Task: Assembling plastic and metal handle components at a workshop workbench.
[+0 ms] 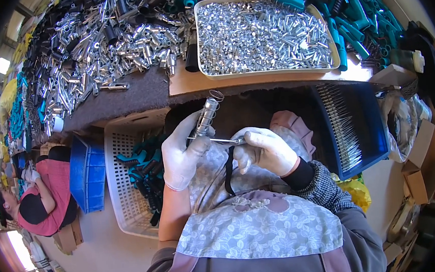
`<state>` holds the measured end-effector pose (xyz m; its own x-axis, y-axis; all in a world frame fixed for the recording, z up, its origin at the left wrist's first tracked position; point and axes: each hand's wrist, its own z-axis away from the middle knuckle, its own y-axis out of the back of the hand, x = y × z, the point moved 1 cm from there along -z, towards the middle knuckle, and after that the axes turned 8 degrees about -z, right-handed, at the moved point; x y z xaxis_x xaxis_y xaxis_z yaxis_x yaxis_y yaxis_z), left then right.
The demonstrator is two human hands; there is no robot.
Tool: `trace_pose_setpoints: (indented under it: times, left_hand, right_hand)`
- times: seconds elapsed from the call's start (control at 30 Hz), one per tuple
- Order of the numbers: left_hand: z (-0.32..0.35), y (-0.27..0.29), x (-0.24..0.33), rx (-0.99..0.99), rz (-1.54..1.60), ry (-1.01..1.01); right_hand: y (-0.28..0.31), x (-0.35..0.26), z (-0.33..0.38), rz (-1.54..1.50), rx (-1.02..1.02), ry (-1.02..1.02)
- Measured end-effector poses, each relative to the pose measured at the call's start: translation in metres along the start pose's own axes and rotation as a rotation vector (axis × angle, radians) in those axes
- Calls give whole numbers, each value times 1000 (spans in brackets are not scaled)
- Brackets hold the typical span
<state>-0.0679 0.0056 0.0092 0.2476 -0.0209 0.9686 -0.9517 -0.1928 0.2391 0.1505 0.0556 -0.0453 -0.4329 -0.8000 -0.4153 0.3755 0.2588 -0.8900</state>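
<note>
My left hand [180, 154], in a white glove, is closed around a shiny metal cylinder [206, 117] with grooved rings. A loose wire coil spring [216, 95] sticks out of its upper end. To the right, my gloved right hand [267, 150] pinches one end of a thin metal rod [220, 140]. The rod runs leftward to my left hand, across the bottom of the cylinder. Whether it enters the cylinder is hidden by my left fingers. Both hands are above my lap, over a patterned apron [260, 224].
A cream tray [269, 73] of small metal pieces sits on the bench, between piled metal parts [134, 45] and teal handles [356, 17]. Below are a white basket [122, 194], a blue bin [87, 172] and a blue tray [372, 157] of thin rods. A co-worker [53, 195] sits left.
</note>
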Motion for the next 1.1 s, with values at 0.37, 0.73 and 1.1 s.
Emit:
trace_pose_setpoints:
  times: [0.37,0.73,1.1]
  left_hand:
    - [-1,-1,3,-9,-1,66]
    - [-2,-8,0,17,-90,157]
    - [-82,88,-15,349,-905,-155]
  right_hand:
    - [-3,-4,1,32,31,-58]
    - [-17,-3,5,277,107,-54]
    - [-22,-6,6,299,87,87]
